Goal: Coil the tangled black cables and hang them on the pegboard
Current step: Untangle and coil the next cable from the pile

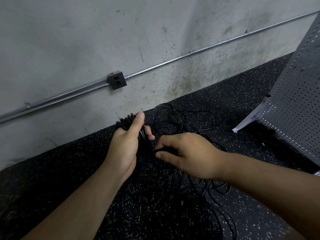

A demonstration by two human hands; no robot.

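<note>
Gripping a thick black coil — left hand clamped round it, right hand pinching a loose strand.

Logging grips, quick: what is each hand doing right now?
Left hand: grips the coil of black cable.
Right hand: pinches a loose cable strand.

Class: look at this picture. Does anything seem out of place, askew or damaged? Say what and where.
Loose black cable sprawls tangled on the speckled floor around the right hand; only one coil sits in the grip of the left hand. Dark stains blotch the wall near the floor.
</note>
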